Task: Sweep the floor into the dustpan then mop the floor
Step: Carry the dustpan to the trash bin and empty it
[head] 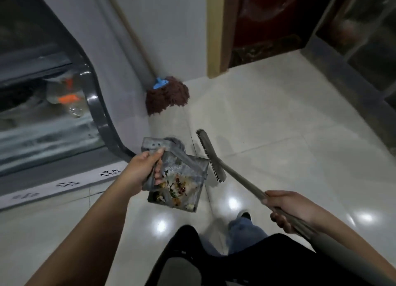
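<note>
My left hand (144,170) grips the handle of a grey metal dustpan (188,168), lifted off the floor. Swept scraps and debris (177,189) lie inside it. My right hand (285,208) grips the grey handle of a broom, whose head (211,156) hangs just to the right of the dustpan, bristles turned toward it. A mop with a dark reddish-brown head (167,95) and blue clamp leans in the corner against the wall, beyond the dustpan.
A glass-fronted display cooler (49,105) with a dark curved frame fills the left side. A dark red door (265,24) with a yellow frame stands at the back. Glossy pale floor tiles (278,123) spread right. My legs and a shoe (244,216) are below.
</note>
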`<state>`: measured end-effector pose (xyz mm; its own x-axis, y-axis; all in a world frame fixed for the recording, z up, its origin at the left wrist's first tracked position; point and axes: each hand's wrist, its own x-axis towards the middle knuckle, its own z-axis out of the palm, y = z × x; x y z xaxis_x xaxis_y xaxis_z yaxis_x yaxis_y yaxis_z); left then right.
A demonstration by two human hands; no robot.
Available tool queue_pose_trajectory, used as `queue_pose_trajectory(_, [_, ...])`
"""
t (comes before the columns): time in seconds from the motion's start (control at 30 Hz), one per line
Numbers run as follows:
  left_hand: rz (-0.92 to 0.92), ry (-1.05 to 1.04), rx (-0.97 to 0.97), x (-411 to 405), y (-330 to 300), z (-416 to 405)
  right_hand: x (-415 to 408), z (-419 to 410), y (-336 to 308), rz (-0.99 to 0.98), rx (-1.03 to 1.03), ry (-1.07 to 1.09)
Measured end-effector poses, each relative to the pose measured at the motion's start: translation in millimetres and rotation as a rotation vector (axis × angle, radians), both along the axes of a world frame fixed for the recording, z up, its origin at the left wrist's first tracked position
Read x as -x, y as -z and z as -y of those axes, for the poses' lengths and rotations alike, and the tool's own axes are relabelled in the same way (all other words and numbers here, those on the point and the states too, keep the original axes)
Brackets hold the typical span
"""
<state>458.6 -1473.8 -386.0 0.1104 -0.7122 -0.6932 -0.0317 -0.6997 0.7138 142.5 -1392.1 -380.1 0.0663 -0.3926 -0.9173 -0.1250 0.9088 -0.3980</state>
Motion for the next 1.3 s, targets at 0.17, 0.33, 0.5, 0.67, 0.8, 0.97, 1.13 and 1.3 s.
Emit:
queue_pose_trajectory(0.17, [0.051, -0.122, -0.004, 19.7, -10.3, 49.9, 41.1, 95.9, -15.9, -0.010, -0.018, -0.193])
queue_pose_trajectory(0.33, [-0.094, -0.240, 0.059, 12.5, -10.3, 91.9, 47.2, 177.3, -13.4, 0.007, -0.007, -0.341])
queue_pose_trajectory(0.5, [-0.294, -0.331, 0.169, 4.2, 5.9, 120.3, 26.1, 243.8, -8.6, -0.017, -0.004, -0.409])
queue_pose_trajectory(0.67, [-0.457, -0.534, 0.173, 26.6, 9.6, 138.4, 3.6, 300.7, -12.5, -0.020, 0.006, -0.493])
queue_pose_trajectory(0.8, [-0.407, -0.638, 0.109, 20.8, 9.0, 161.1, -10.2, 351.8, -11.0, -0.079, -0.036, -0.597])
queue_pose_trajectory(0.97, [-0.388, -0.704, 0.146, 11.0, 7.1, 176.3, -17.6, 399.1, -9.0, -0.072, -0.041, -0.653])
queue_pose_trajectory(1.13, [-0.322, -0.847, 0.233, 28.4, 17.4, 184.1, -27.4, 453.9, -1.5, -0.041, -0.094, -0.677])
queue_pose_trajectory(1.3, [-0.020, -0.991, 0.169, 51.2, 6.1, 219.3, -45.0, 526.1, 7.2, -0.040, -0.083, -0.890])
